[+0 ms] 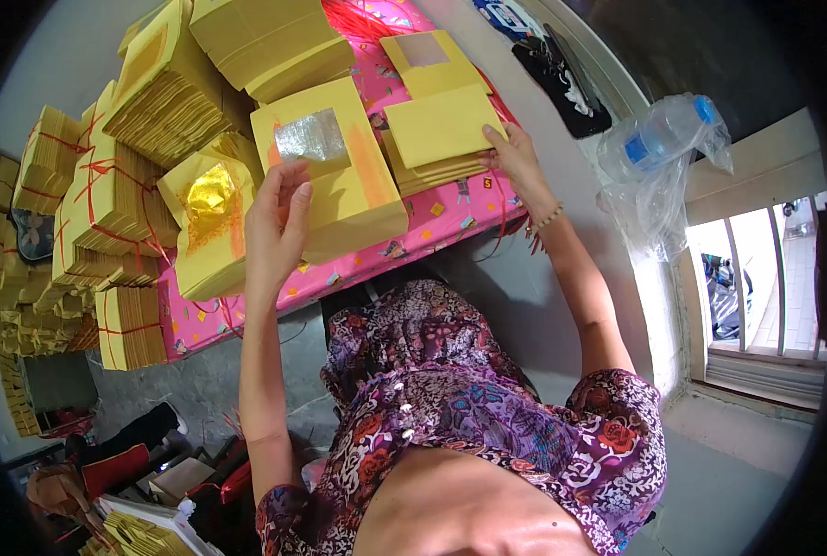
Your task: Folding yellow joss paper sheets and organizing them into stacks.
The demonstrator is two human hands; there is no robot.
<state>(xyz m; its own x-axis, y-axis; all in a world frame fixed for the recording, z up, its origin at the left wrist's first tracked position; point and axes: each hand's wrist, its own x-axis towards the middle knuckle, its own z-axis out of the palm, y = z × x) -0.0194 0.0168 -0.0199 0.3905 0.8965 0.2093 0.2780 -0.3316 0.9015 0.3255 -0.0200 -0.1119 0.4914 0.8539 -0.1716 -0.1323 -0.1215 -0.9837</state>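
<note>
My right hand [517,162], at about 1 o'clock, pinches the right edge of the folded-looking, flat yellow paper sheet [443,127], thumb on top and fingers under. That sheet sits at 12 o'clock, over a low pile of matching yellow folded papers [436,173] on the pink, printed plastic table cover [413,234]. My left hand [279,218], at 10 o'clock, is loosely curled over the left side of the thick yellow paper stack with a silver foil square and orange smears [350,181]; can't tell if those fingertips grip a sheet or just rest.

Handling, my guess: one sheet is light, limp-ish, creases and tears easily; the fold should stiffen it a bit. Foil is probably slicker and scuffs, so I'd take plain yellow margins or corners, thumb over, fingers under. A whole stack would be heavier and might slide apart unless squared from both sides.

Hard to see: right fingertips under the sheet, the sheet's underside, how many layers I've got. Left palm faces away. Piles at 11 o'clock are cut off by the top edge; far bundles at 9 are dim and bent by the lens.
</note>
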